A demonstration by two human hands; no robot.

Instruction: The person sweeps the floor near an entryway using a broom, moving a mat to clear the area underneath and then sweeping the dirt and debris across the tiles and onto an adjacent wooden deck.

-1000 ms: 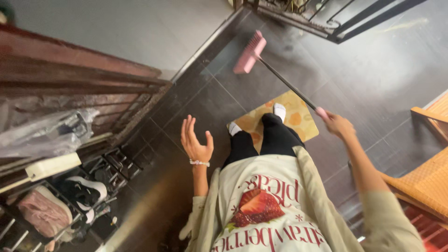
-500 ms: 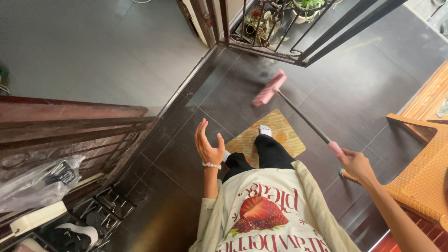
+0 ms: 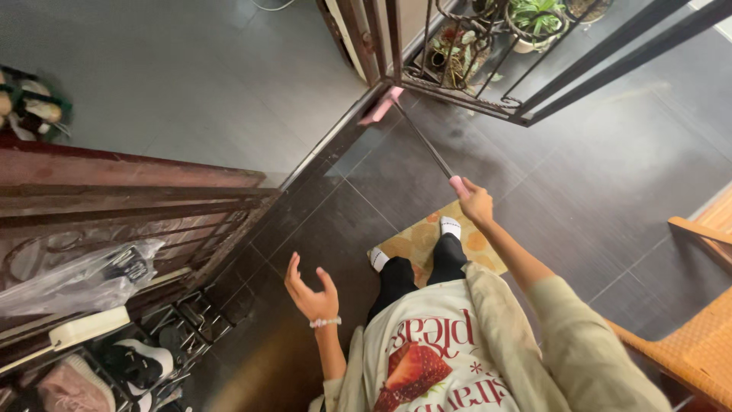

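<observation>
Right hand [image 3: 476, 203] fingers clamped on the pink end of the broom [image 3: 418, 137], head in the corner by the metal gate [image 3: 457, 76]; left hand [image 3: 311, 294] empty, fingers apart; short firm strokes likely clear that corner best.

The right arm reaches forward, nearly straight, its sleeve pushed up the forearm, the right hand [image 3: 476, 201] closed in a grip. The left arm is bent at the elbow, the left hand [image 3: 309, 292] raised free, palm open and fingers [image 3: 293, 265] loosely spread, a beaded bracelet at the wrist.
</observation>
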